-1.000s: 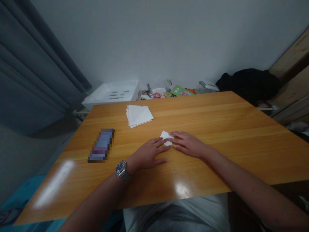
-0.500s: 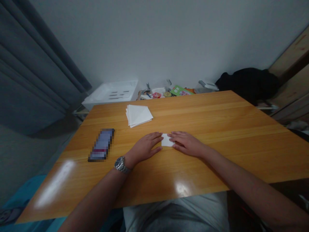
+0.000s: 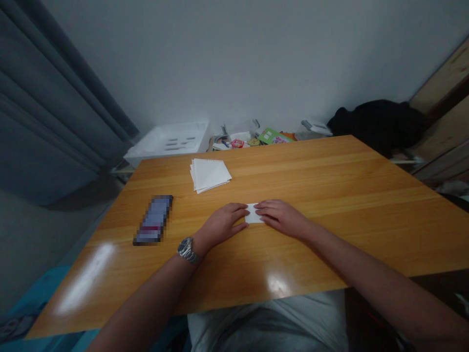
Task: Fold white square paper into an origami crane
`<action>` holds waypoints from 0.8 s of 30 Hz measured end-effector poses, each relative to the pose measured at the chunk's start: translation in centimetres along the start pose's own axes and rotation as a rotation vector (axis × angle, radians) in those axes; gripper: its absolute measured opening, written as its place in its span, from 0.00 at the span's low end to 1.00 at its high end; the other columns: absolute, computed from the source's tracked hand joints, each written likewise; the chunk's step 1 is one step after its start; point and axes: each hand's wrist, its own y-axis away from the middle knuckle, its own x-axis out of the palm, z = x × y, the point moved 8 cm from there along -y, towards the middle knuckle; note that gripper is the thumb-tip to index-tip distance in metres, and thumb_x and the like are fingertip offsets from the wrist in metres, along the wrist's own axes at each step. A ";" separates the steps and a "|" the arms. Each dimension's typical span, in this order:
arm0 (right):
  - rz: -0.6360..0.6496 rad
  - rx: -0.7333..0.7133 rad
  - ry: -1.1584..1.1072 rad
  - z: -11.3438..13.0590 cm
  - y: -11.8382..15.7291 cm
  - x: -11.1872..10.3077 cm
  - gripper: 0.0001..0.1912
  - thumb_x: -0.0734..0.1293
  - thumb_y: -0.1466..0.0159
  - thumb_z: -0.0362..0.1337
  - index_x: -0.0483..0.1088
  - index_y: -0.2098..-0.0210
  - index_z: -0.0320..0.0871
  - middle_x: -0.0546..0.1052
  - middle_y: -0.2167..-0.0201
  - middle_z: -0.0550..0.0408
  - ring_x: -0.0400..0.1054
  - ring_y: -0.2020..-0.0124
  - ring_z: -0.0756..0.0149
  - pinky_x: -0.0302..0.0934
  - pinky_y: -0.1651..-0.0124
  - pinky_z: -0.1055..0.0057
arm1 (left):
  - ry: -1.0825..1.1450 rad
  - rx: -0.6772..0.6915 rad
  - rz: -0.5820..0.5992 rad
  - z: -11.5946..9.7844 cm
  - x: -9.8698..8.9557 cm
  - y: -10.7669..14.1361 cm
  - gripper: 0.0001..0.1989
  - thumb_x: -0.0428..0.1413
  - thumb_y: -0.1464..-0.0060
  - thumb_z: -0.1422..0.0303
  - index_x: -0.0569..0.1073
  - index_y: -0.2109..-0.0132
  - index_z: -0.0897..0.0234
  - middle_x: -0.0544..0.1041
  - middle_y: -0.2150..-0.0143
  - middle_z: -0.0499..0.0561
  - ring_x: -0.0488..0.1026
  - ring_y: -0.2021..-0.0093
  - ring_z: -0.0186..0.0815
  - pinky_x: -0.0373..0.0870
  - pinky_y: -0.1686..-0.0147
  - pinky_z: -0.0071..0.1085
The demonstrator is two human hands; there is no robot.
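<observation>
Head view, the only one. Clock centred on the small white paper (image 3: 254,218), which is laid flat on the wooden bench (image 3: 330,186) before the person, its sides partly hidden by fingers.

Left hand (image 3: 223,222): set at nine o'clock. Fingers are stretched out, slightly parted, with the tips rested at the paper's near-side corner and left edge; nothing is seen clenched in it. A metal watch (image 3: 187,249) is worn on its wrist.

Right hand (image 3: 278,215): set at three o'clock. Fingers are loosely extended and laid over the right part of the paper; no firm pinch can be made out, and the palm side is hidden.

Progress, as judged: the paper is squared up between the hands and held down flat. It is much smaller than the loose sheets (image 3: 211,175) at ten to eleven o'clock, so some folding or tearing down may be done; folds cannot be told at this size. Whether more handling of it is left cannot be told either. The loose sheets are piled askew, well apart from both hands.

A phone (image 3: 153,220), screen blurred, is placed at nine o'clock, beyond the left hand. At about ten to eleven, past the far edge, a white tray (image 3: 146,149) is seen.
</observation>
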 end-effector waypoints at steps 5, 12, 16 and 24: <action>0.015 0.006 -0.003 0.1 0.0 0.0 0.14 0.65 0.31 0.38 0.75 0.48 0.47 0.77 0.44 0.48 0.71 0.43 0.56 0.64 0.40 0.53 | -0.006 -0.001 -0.021 -0.1 -0.1 -0.1 0.14 0.52 0.33 0.61 0.75 0.46 0.61 0.74 0.42 0.56 0.71 0.42 0.43 0.70 0.41 0.40; 0.039 0.002 0.013 0.4 -0.1 0.0 0.13 0.66 0.31 0.40 0.75 0.48 0.47 0.77 0.43 0.48 0.71 0.43 0.55 0.63 0.42 0.54 | 0.016 -0.020 -0.084 -0.3 -0.6 -0.6 0.14 0.49 0.31 0.62 0.77 0.51 0.62 0.77 0.49 0.56 0.74 0.49 0.41 0.72 0.46 0.39; 0.048 -0.002 0.030 0.6 -0.2 0.1 0.14 0.67 0.31 0.41 0.74 0.48 0.46 0.76 0.43 0.48 0.71 0.43 0.55 0.62 0.42 0.55 | 0.043 -0.038 -0.086 -0.2 -0.6 -0.8 0.14 0.47 0.30 0.62 0.74 0.50 0.64 0.77 0.51 0.57 0.73 0.50 0.41 0.71 0.47 0.38; 0.015 -0.026 0.048 1.0 -0.4 0.4 0.11 0.66 0.31 0.40 0.76 0.51 0.45 0.79 0.49 0.48 0.73 0.48 0.56 0.64 0.46 0.58 | 0.036 -0.107 -0.099 0.2 -0.3 -1.1 0.11 0.47 0.30 0.64 0.72 0.54 0.64 0.76 0.55 0.55 0.72 0.54 0.40 0.70 0.51 0.38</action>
